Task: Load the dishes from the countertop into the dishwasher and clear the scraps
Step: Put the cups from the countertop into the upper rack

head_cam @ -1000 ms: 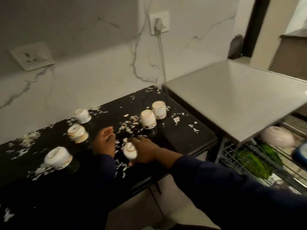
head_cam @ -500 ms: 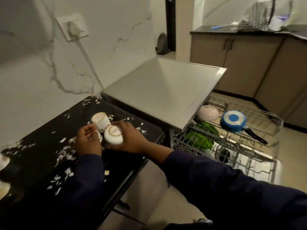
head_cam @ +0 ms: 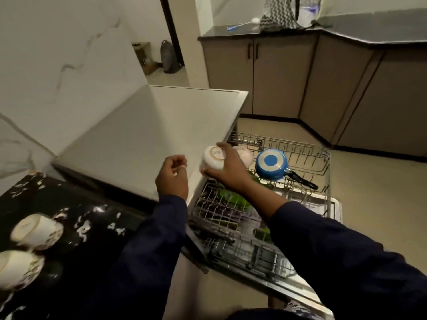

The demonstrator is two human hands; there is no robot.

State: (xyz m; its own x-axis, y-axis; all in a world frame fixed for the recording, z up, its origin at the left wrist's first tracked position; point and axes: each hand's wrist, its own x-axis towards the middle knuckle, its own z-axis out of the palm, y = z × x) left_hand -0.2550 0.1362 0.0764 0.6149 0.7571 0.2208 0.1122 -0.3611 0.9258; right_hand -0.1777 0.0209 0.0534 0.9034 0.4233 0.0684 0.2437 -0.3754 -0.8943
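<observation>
My right hand [head_cam: 227, 173] grips a white cup [head_cam: 212, 158] bottom up, over the near left corner of the pulled-out upper dishwasher rack [head_cam: 307, 155]. My left hand [head_cam: 172, 179] hovers beside it above the grey dishwasher top [head_cam: 143, 135], fingers loosely curled, with nothing seen in it. A white bowl [head_cam: 245, 155] and a blue pan [head_cam: 271, 163] sit upturned in that rack. Two more white cups [head_cam: 37, 230] [head_cam: 18, 269] lie on the black countertop [head_cam: 69, 199] among white scraps [head_cam: 83, 228].
Green dishes [head_cam: 233, 199] stand in the lower rack [head_cam: 221, 225] above the open dishwasher door [head_cam: 288, 289]. Beige cabinets [head_cam: 277, 72] under a dark counter line the far side. A marble wall [head_cam: 57, 65] backs the countertop.
My right hand has lifted the cup off the black countertop and carried it right to the dishwasher rack. My left hand has left the counter and followed. The view has swung right.
</observation>
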